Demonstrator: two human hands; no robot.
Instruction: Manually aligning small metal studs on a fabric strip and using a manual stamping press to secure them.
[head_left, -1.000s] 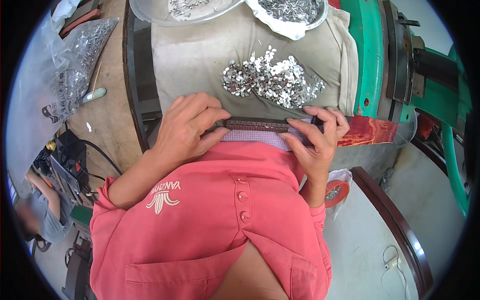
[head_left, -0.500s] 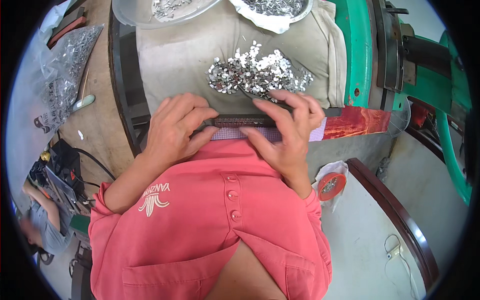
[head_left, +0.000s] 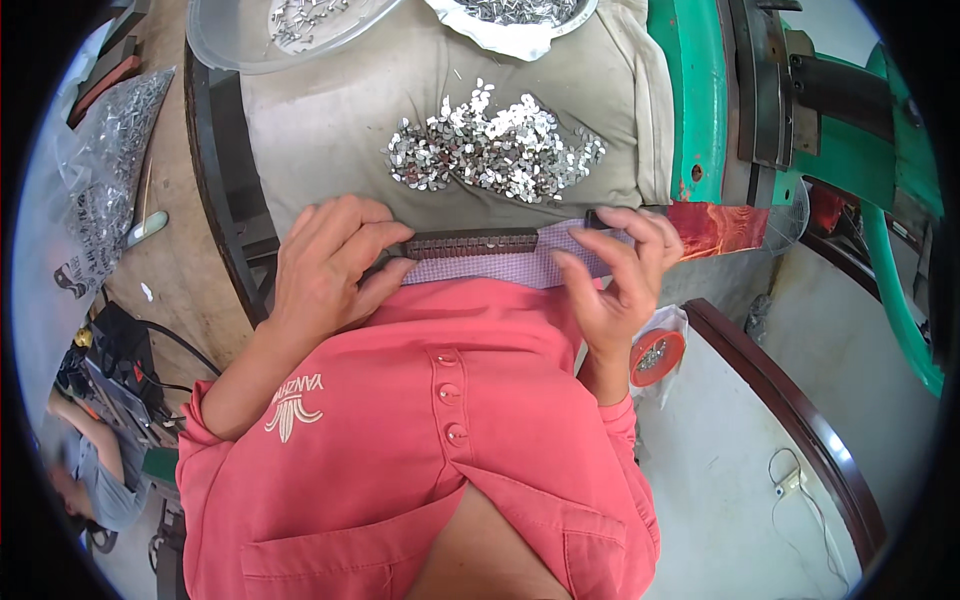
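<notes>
My left hand [head_left: 335,265] is closed on the left end of a dark slotted strip [head_left: 470,246], thumb in front and fingers behind. Small pieces sit along the strip's slots, too tiny to make out singly. Beyond the strip's right end is my right hand [head_left: 622,275], its fingers bent but apart from the thumb. By its fingertips shows a dark block-like end [head_left: 597,218]; whether the fingers hold it I cannot tell. Purple checked cloth [head_left: 510,268] lies under the strip. Behind it spreads a heap of small shiny metal discs [head_left: 500,150] on olive cloth [head_left: 320,130].
At the back stand a clear plastic basin [head_left: 230,50] and a metal bowl [head_left: 590,15] of rivet-like pieces. Green machinery [head_left: 700,110] rises on the right. A bag of metal parts [head_left: 120,140] lies left; an orange bowl [head_left: 655,358] sits lower right. Another person [head_left: 110,470] is far left.
My right hand has moved right, away from the strip, leaving its right end in sight. My left hand stays at the left end. The whole view has shifted a little.
</notes>
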